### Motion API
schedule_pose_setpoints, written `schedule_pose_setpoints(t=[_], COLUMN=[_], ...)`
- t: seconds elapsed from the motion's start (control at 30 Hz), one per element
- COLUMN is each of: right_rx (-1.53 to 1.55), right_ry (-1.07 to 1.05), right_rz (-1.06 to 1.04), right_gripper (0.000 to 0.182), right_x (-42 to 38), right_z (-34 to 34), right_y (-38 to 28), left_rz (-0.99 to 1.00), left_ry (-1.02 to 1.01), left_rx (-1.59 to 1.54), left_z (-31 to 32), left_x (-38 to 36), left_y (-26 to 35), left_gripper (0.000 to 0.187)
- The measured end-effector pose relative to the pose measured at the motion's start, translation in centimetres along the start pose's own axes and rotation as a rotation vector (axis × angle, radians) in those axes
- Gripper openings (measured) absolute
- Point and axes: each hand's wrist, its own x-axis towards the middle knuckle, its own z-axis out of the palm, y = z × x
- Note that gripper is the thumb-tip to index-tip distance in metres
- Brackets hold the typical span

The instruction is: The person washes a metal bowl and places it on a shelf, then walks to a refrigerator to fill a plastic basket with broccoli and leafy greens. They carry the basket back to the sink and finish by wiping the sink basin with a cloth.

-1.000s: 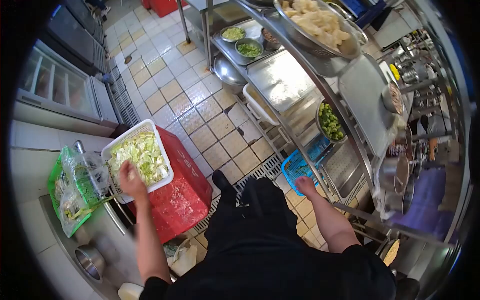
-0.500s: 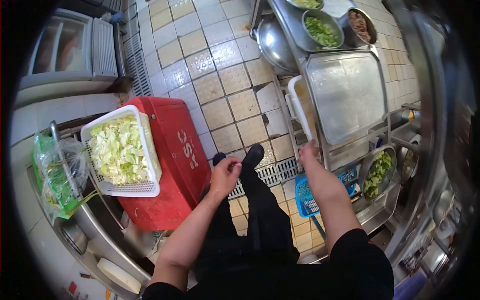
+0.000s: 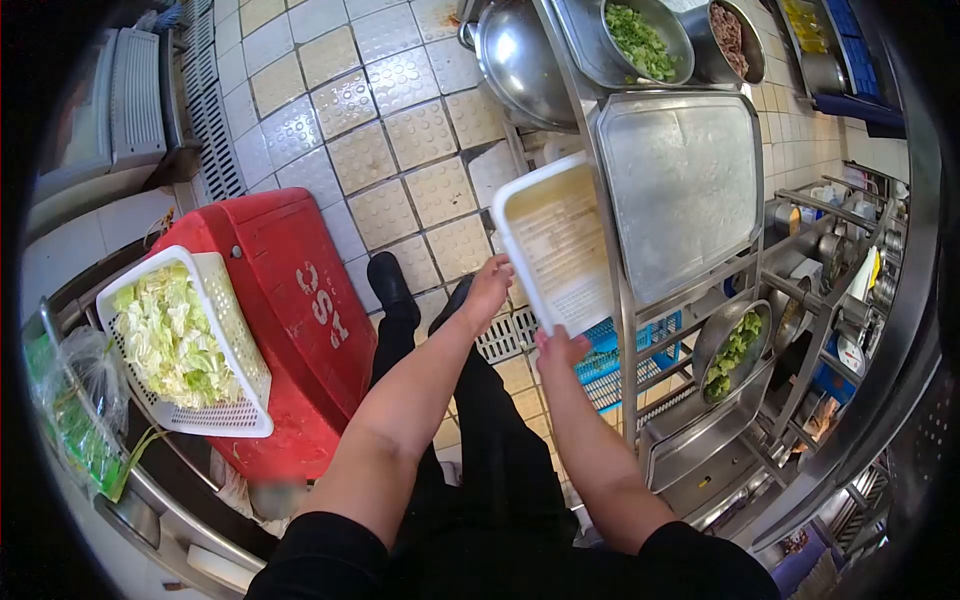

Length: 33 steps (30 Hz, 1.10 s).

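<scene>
A shallow rectangular tray of cream-white plastic (image 3: 558,245), smooth with a raised rim, juts out from under the steel rack's upper shelf (image 3: 690,190). Both hands grip its near edge: the left hand (image 3: 490,283) has its fingers curled over the left rim, and the right hand (image 3: 562,347) clasps the front corner from below. The shelf above is brushed sheet metal, dull and slightly dimpled. Further along it stand round steel bowls, one with chopped green vegetable (image 3: 640,40), one with brown mince (image 3: 733,38). A lower shelf carries a steel bowl of broccoli (image 3: 730,355), and a blue plastic basket (image 3: 612,365) with an open grid sits beneath the tray.

To the left, a white perforated basket (image 3: 235,330) heaped with pale shredded cabbage rests on a glossy red crate (image 3: 300,300). The floor (image 3: 400,130) is beige studded tile.

Half a second ago the left hand hung loose over the person's legs and the right hand only reached toward the tray, which lay tucked under the shelf; now both hands clasp it and more of it shows. A second ago the left hand was at the cabbage basket.
</scene>
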Motion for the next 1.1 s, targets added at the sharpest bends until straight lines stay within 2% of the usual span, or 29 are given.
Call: schedule_pose_setpoints(t=[0.03,0.1,0.13,0.2,0.23,0.3,0.43,0.5,0.53,0.57,0.63,0.67,0.7,0.77,0.8,0.87,1.0,1.07,1.1], right_rx=[-0.002,-0.091,-0.089,-0.331,-0.328,-0.233,-0.014,0.082,0.046,0.010,-0.061,-0.102,-0.122,-0.117,-0.127,-0.132,-0.025,0.031,0.085], right_ry=[0.009,0.065,0.067,-0.024,-0.018,-0.206,-0.286,-0.423,-0.454,-0.485,-0.489,-0.493,-0.496,-0.532,-0.521,-0.507,-0.384,-0.344,-0.288], right_rz=[0.002,0.073,0.074,0.251,0.252,0.300,0.292,0.444,0.443,0.441,0.534,0.563,0.594,0.625,0.613,0.607,0.594,0.577,0.601], right_gripper=[0.054,0.049,0.049,0.045,0.045,0.040,0.039,0.037,0.036,0.035,0.042,0.048,0.052,0.054,0.053,0.053,0.053,0.054,0.054], right_x=[-1.4,-3.3,-3.7,-4.1,-4.6,-5.4,-6.7,-6.8,-7.5,-8.2,-10.8,-11.3,-13.3,-15.1,-15.5,-16.5,-17.6,-18.5,-18.8], right_z=[-0.5,-1.3,-2.0,-3.3,-4.0,-5.0,-7.3,-9.2,-11.0,-12.7,-16.8,-19.3,-20.2,-22.1,-22.7,-22.8,-21.7,-21.3,-21.3], right_y=[0.6,1.3,1.2,1.0,1.0,0.9,0.8,0.8,1.3,1.9,1.9,2.9,1.7,0.2,-0.7,-1.0,-0.6,-0.4,-0.6], left_rz=[-0.008,-0.092,-0.094,-0.098,-0.106,-0.111,-0.072,-0.004,0.026,0.113,0.176,0.216,0.209,0.199,0.192,0.384,0.296,0.447,0.450], left_ry=[-0.004,0.170,0.158,0.137,0.120,0.126,0.098,0.167,0.191,0.301,0.338,0.423,0.432,0.585,0.596,0.633,0.503,0.481,0.480], left_rx=[0.000,-0.343,-0.399,-0.417,-0.438,-0.489,-0.479,-0.358,-0.304,-0.177,0.017,0.327,0.322,0.680,0.682,0.783,0.838,0.841,0.846], left_z=[0.2,0.3,-0.2,-2.0,-2.6,-3.6,-5.6,-6.3,-7.2,-7.4,-9.4,-10.6,-10.9,-12.2,-12.9,-13.8,-12.7,-12.0,-12.1], left_x=[-0.4,-1.3,-1.8,-2.3,-2.8,-3.3,-3.1,-2.6,-1.5,-0.9,0.6,1.2,1.2,0.7,1.1,1.5,-0.7,-1.9,-2.3], left_y=[0.0,-0.3,-0.6,-1.2,-1.0,-1.0,-1.8,-2.4,-3.8,-4.1,-4.9,-4.7,-4.0,-1.9,-1.4,-0.6,3.7,4.1,4.0], left_gripper=[0.030,0.023,0.019,0.019,0.020,0.019,0.018,0.016,0.017,0.021,0.026,0.034,0.034,0.037,0.037,0.041,0.051,0.069,0.069])
